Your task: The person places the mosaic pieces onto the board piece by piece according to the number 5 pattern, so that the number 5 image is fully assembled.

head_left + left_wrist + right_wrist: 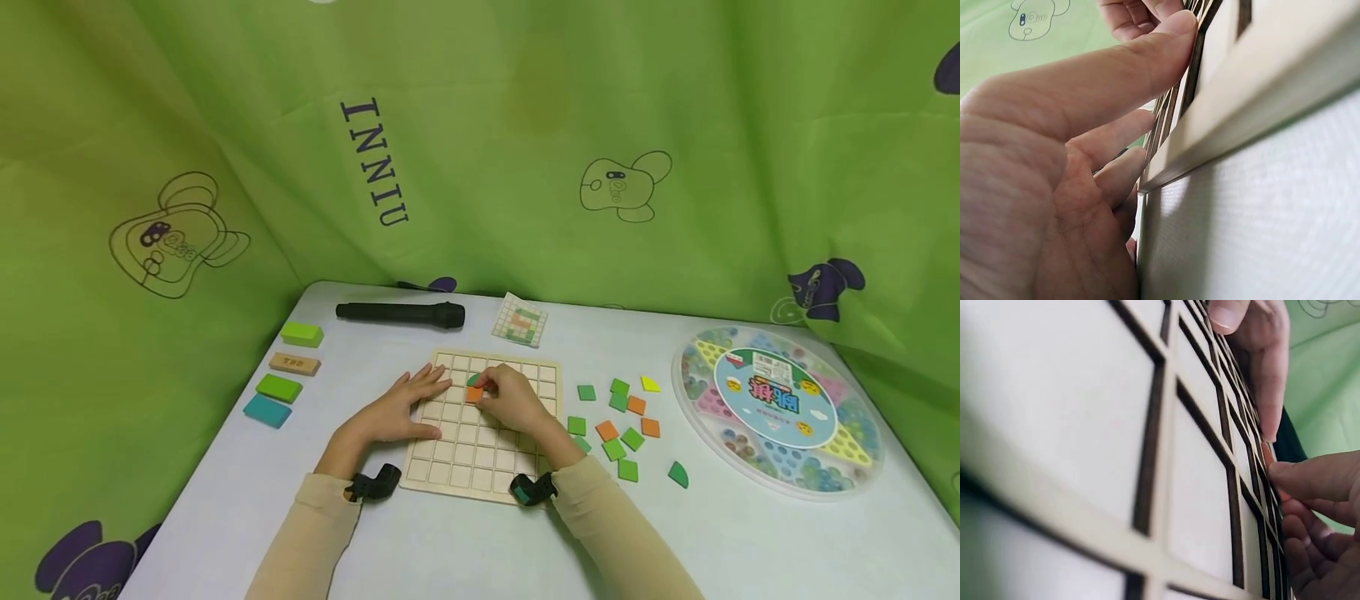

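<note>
A wooden grid board (pixel 452 457) lies on the table in the head view. My right hand (pixel 516 402) is over its upper middle and pinches an orange square tile (pixel 474 395) between thumb and fingers, right at the grid. In the right wrist view, part of that tile shows orange beside the thumb (pixel 1310 478). Just above it on the board is a green quarter-round tile (pixel 473 380), partly covered by the fingers. My left hand (pixel 399 410) rests on the board's left edge, fingers extended and thumb apart; the left wrist view shows the thumb (pixel 1116 75) along the wooden rim.
Several green and orange square tiles (pixel 606 431) lie scattered right of the board, with a yellow piece (pixel 650 384) and a green quarter-round (pixel 678 474). Beyond stands a round marble game box (pixel 776 400). A pattern card (pixel 520 320), black microphone (pixel 401 314) and coloured blocks (pixel 279 387) lie around.
</note>
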`<state>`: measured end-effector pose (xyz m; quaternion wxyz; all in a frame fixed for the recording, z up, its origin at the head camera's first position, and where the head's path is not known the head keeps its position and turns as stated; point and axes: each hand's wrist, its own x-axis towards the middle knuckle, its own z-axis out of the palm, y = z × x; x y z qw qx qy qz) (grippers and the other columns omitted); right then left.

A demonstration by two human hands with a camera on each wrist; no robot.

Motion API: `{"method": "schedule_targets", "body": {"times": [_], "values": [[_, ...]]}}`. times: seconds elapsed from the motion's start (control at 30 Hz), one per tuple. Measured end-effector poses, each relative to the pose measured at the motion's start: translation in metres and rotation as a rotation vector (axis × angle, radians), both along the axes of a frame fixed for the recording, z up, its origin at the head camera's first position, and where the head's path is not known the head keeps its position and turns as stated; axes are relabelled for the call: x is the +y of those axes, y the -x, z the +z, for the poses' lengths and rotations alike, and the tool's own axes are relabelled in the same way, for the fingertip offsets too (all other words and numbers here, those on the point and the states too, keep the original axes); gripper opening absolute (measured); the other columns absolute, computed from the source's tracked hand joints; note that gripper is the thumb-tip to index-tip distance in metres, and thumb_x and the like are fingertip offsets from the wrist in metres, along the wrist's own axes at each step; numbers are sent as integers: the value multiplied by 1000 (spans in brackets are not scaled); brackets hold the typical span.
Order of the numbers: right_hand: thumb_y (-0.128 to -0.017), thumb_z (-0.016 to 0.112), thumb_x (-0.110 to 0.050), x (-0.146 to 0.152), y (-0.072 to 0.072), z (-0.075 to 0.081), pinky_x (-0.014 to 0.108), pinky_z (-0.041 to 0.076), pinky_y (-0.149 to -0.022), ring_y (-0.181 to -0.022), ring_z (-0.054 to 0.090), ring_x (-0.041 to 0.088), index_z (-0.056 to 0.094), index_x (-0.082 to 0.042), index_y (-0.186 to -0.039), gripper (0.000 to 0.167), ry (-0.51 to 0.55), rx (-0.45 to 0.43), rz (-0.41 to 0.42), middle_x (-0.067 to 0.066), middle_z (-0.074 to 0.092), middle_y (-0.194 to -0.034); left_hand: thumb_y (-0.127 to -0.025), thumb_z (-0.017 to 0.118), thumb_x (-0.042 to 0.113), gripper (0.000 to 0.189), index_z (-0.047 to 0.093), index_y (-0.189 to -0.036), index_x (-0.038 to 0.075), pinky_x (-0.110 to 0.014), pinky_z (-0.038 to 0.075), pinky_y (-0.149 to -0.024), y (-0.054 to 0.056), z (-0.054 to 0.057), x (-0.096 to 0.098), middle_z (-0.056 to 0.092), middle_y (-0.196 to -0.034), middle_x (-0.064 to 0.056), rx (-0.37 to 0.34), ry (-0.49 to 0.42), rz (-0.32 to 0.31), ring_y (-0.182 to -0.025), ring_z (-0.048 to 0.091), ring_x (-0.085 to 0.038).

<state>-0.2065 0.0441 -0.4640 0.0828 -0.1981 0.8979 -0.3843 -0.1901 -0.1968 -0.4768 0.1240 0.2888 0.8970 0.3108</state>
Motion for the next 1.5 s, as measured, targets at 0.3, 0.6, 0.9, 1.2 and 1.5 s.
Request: {"method": "schedule_targets", "body": {"times": [0.3, 0.6, 0.9, 1.2, 1.5], "values": [[-83, 71, -11, 3, -1, -1, 31, 49, -79, -86, 53, 16, 66, -8, -105, 22, -15, -11, 16, 5, 58, -97, -79, 74, 40, 83, 36, -146, 9, -56, 3, -117, 0, 3, 3, 18, -158, -12, -10, -23, -10, -147, 7, -32], [-85, 70, -13, 36, -16, 2, 39, 50, -93, -110, 59, 24, 61, -8, -123, 39, 90, -14, -37, 7, 62, -118, -79, 74, 38, 83, 36, -147, 9, -55, 3, -117, -1, 0, 4, 17, -158, -11, -16, -16, 1, -147, 7, -32], [-86, 69, -11, 114, -39, 2, 45, 49, -95, -114, 57, 30, 56, -4, -127, 44, 112, 44, -103, 13, 60, -125, -79, 74, 40, 84, 36, -147, 9, -58, 4, -116, -2, -1, 5, 18, -158, -13, -1, -20, -7, -146, 9, -34], [-87, 68, -11, 179, -51, 1, 50, 48, -95, -116, 57, 36, 57, -3, -127, 42, 58, 22, -149, 16, 59, -126, -77, 75, 39, 85, 36, -147, 9, -57, 3, -117, -1, 1, 2, 19, -157, -13, 9, -18, 7, -146, 9, -34], [-87, 62, 1, 196, -52, -7, 47, 43, -100, -119, 53, 31, 61, -7, -123, 37, -12, 26, -81, 9, 59, -124, -77, 76, 38, 85, 36, -146, 10, -57, 3, -116, 0, 1, 4, 20, -157, -13, 7, -40, 4, -146, 10, -35]]}}
